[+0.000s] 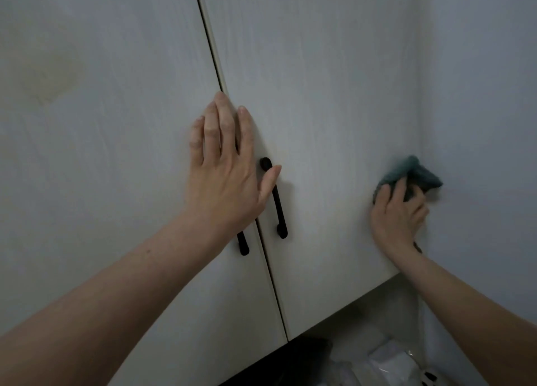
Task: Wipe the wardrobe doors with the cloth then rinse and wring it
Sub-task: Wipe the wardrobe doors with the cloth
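From the head camera, looking up at the wardrobe, the left hand (226,164) lies flat near the centre of the frame, fingers straight and only slightly spread, palm across the seam where the left door (101,153) meets the right door (319,109); its thumb reaches toward 3 o'clock and crosses the top of the right door's black handle (276,202). A flat palm over the seam most likely braces both panels shut so they do not rattle or swing while the other hand rubs. Just below the wrist, toward 6 o'clock, the lower end of the left door's handle (243,246) shows; the rest is hidden behind the hand. At about 3 o'clock in the frame the right hand (398,211) presses a teal cloth (412,170) against the outer edge of the right door, right where it meets the side wall (479,124); the fingers curl over the bunched cloth, which sticks out above them toward 12 o'clock. Bunching it probably gives a firm pad that can be pushed into that corner line. At 10 o'clock a faint yellowish stain (46,74) marks the left door, so I judge that panel has yet to be finished, with rinsing and wringing not yet begun. At 5 o'clock, under the doors, pale bags or wrappings (389,362) lie in a dim recess, too blurred to tell more.
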{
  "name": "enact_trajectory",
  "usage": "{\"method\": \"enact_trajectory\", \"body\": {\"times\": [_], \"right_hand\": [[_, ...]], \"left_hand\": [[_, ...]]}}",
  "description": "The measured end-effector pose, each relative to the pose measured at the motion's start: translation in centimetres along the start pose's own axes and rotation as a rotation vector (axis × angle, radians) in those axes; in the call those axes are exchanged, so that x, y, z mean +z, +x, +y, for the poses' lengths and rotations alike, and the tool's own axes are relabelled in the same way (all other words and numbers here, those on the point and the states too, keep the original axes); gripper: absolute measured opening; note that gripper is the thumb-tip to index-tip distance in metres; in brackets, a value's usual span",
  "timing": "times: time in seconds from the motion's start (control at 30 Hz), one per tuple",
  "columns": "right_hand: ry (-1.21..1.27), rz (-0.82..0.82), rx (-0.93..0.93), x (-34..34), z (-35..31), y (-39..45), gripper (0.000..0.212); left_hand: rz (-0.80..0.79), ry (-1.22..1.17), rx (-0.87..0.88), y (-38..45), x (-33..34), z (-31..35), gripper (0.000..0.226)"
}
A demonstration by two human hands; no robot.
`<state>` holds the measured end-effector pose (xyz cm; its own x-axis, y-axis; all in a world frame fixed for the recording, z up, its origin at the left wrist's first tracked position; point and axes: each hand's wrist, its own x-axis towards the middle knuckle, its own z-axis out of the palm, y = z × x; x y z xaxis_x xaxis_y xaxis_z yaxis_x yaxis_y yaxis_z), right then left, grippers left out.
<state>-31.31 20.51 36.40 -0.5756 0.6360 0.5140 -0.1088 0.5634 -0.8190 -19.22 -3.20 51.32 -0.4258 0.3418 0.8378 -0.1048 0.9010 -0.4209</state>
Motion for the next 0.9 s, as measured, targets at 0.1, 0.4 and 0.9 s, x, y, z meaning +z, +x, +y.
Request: {"method": "enact_trajectory", "body": {"times": [0.1, 0.4, 0.9], "right_hand": [[0.053, -0.03, 0.083, 0.8, -0.9, -4.0, 0.058], [-0.076, -0.154, -0.252, 1.9, 1.6, -12.5, 0.06], [0.058, -0.227, -0.053, 2.0, 0.9, -20.4, 0.051]], "left_hand": [[-0.01, -0.004, 0.017, -0.5, 0.2, 0.1, 0.086], [-0.022, -0.016, 0.065, -0.8, 0.5, 1.3, 0.085], [-0.101, 0.002, 0.154, -3.3, 0.8, 3.1, 0.084]]}}
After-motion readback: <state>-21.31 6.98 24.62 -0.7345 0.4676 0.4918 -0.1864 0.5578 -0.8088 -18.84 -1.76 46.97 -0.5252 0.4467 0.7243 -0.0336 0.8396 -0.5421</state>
